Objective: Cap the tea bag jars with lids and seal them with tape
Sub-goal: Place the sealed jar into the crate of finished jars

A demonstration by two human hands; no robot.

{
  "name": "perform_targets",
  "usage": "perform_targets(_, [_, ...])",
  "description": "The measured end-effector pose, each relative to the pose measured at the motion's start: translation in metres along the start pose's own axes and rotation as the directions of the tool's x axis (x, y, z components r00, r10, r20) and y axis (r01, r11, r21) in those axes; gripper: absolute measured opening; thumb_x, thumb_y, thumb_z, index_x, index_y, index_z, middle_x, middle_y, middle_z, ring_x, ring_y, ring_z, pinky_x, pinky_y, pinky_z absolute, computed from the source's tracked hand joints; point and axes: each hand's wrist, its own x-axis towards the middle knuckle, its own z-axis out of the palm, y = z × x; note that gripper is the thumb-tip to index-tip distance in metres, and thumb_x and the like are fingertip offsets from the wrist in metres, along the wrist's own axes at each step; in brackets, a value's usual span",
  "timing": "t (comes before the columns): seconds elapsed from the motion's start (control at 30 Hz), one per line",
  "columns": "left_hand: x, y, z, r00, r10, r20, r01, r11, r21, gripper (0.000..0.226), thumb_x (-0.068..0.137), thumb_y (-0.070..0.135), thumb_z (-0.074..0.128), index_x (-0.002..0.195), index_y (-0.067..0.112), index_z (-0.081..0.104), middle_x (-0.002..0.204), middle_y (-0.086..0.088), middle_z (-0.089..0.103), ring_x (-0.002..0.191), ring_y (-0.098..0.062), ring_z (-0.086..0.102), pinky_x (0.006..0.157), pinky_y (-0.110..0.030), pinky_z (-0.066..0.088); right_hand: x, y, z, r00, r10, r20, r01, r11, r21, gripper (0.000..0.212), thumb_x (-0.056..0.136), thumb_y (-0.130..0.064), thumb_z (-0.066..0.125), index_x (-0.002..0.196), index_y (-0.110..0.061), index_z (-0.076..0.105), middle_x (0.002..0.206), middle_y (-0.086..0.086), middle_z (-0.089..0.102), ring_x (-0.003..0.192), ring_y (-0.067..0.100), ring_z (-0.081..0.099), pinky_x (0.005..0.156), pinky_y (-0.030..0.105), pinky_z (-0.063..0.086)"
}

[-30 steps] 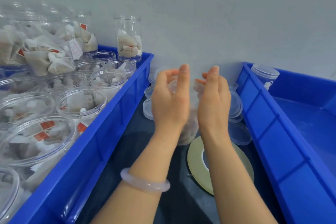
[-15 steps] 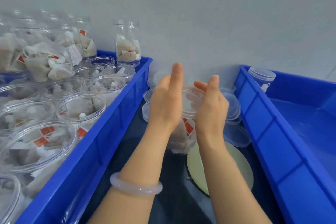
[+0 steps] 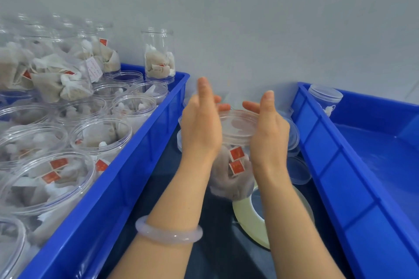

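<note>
**Lid pressed between flat palms**

Your left hand (image 3: 201, 124) and right hand (image 3: 269, 136), fingers straight, press the clear lid (image 3: 238, 126) onto the jar (image 3: 233, 174) beside the tape roll (image 3: 243, 222). Likely light, thin-walled and slick, so hold it by the rim and squeeze gently.

Left crate (image 3: 136, 176), right crate (image 3: 340, 176): solid blue. Jars (image 3: 99, 138), lid (image 3: 238, 126): clear, colourless. Tea bags (image 3: 54, 86): grey-beige; tags (image 3: 237, 154) red. Tape roll (image 3: 247, 217): pale yellow. Bangle (image 3: 169, 232), lower centre: milky lilac. Tabletop (image 3: 217, 253): dark. Wall (image 3: 249, 18): plain pale grey.
</note>
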Motion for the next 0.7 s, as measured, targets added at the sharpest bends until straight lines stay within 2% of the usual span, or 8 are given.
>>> perform_targets(0.1, [-0.002, -0.005, -0.001, 0.990, 0.134, 0.043, -0.139, 0.981, 0.136, 0.046, 0.084, 0.064, 0.048, 0.099, 0.023, 0.060, 0.087, 0.015, 0.064, 0.079, 0.011, 0.059, 0.067, -0.008, 0.045, -0.007, 0.002, 0.009, 0.996, -0.084, 0.027, 0.085, 0.996, -0.025, 0.037, 0.095, -0.049, 0.045, 0.082, -0.021, 0.065, 0.084, -0.006, 0.070, 0.082, 0.008, 0.064, 0.074, 0.020, 0.050])
perform_targets(0.23, [0.006, -0.005, -0.015, 0.987, 0.142, 0.079, -0.148, 0.986, 0.075, 0.029, 0.092, 0.042, 0.057, 0.092, 0.013, 0.062, 0.076, 0.010, 0.072, 0.074, 0.001, 0.067, 0.079, -0.028, 0.054, -0.002, -0.001, 0.008, 0.977, -0.087, 0.192, 0.096, 0.995, -0.037, 0.046, 0.080, -0.069, 0.043, 0.094, -0.028, 0.060, 0.085, -0.019, 0.067, 0.083, -0.010, 0.060, 0.071, 0.007, 0.044])
perform_targets(0.33, [0.005, -0.006, -0.018, 0.982, 0.113, 0.148, -0.119, 0.992, 0.032, 0.030, 0.093, 0.040, 0.056, 0.091, 0.011, 0.064, 0.083, 0.000, 0.074, 0.083, -0.011, 0.070, 0.086, -0.039, 0.054, -0.002, 0.001, 0.005, 0.958, -0.011, 0.288, 0.008, 1.000, 0.009, 0.058, 0.076, -0.065, 0.042, 0.105, -0.019, 0.062, 0.095, -0.012, 0.070, 0.090, -0.002, 0.062, 0.080, 0.019, 0.047])
perform_targets(0.43, [0.003, -0.009, -0.011, 0.985, 0.160, -0.066, -0.158, 0.987, 0.039, 0.040, 0.082, 0.059, 0.044, 0.083, 0.023, 0.059, 0.082, 0.005, 0.069, 0.083, -0.008, 0.065, 0.080, -0.031, 0.051, -0.003, 0.003, 0.006, 0.981, 0.044, 0.190, -0.032, 0.997, -0.065, 0.049, 0.092, -0.056, 0.044, 0.081, -0.013, 0.066, 0.074, 0.004, 0.068, 0.068, 0.012, 0.060, 0.064, 0.024, 0.046])
perform_targets(0.47, [0.004, -0.008, -0.009, 0.987, 0.135, -0.091, -0.129, 0.989, 0.067, 0.043, 0.081, 0.064, 0.037, 0.078, 0.025, 0.056, 0.081, 0.008, 0.066, 0.082, -0.007, 0.063, 0.079, -0.031, 0.050, -0.003, 0.004, 0.007, 0.993, 0.043, 0.112, -0.038, 0.998, -0.049, 0.052, 0.094, -0.051, 0.044, 0.078, -0.005, 0.065, 0.080, 0.009, 0.067, 0.070, 0.018, 0.060, 0.061, 0.023, 0.047])
perform_targets(0.57, [0.001, -0.009, 0.000, 0.999, 0.029, 0.033, -0.033, 0.991, 0.128, 0.049, 0.092, 0.066, 0.029, 0.070, 0.028, 0.053, 0.067, 0.015, 0.060, 0.069, 0.003, 0.057, 0.073, -0.027, 0.049, -0.005, 0.007, 0.010, 0.997, -0.042, -0.064, 0.043, 0.999, 0.014, 0.045, 0.098, -0.041, 0.044, 0.075, -0.006, 0.059, 0.088, -0.005, 0.065, 0.073, 0.015, 0.061, 0.058, 0.010, 0.043])
perform_targets(0.63, [-0.002, -0.013, 0.003, 0.996, 0.083, 0.019, -0.085, 0.993, 0.086, 0.037, 0.093, 0.059, 0.040, 0.078, 0.031, 0.057, 0.070, 0.025, 0.064, 0.072, 0.011, 0.058, 0.065, -0.011, 0.045, -0.007, 0.010, 0.010, 0.995, -0.091, -0.042, 0.091, 0.996, 0.007, 0.032, 0.097, -0.039, 0.046, 0.078, -0.020, 0.063, 0.079, -0.013, 0.068, 0.077, 0.006, 0.063, 0.065, 0.010, 0.044])
perform_targets(0.7, [0.001, -0.015, -0.001, 0.993, 0.111, -0.027, -0.110, 0.994, 0.027, 0.031, 0.094, 0.051, 0.046, 0.081, 0.028, 0.061, 0.071, 0.029, 0.066, 0.073, 0.011, 0.061, 0.069, -0.011, 0.047, -0.007, 0.010, 0.008, 0.991, -0.115, 0.073, 0.118, 0.993, -0.032, 0.023, 0.095, -0.044, 0.048, 0.087, -0.031, 0.065, 0.086, -0.017, 0.070, 0.087, -0.003, 0.064, 0.074, 0.010, 0.045])
